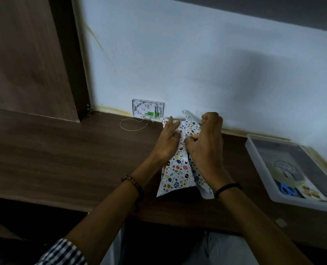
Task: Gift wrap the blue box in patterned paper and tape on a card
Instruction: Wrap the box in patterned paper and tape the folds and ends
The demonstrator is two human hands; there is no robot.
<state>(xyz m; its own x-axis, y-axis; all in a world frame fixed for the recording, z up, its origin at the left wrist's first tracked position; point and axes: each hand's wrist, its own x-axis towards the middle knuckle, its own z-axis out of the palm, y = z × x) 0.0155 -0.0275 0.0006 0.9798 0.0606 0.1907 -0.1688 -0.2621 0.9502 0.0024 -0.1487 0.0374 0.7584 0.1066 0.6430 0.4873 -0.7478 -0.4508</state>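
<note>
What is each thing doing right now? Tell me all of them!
patterned paper: folded up over the box, ends open.
blue box: nearly hidden, only a blue sliver shows.
left hand: fingers flat, pressing the paper down.
right hand: pinching a paper flap.
tape roll: lying in the tray, untouched.
scissors: lying in the tray, untouched.
tray: on the desk, open-topped.
</note>
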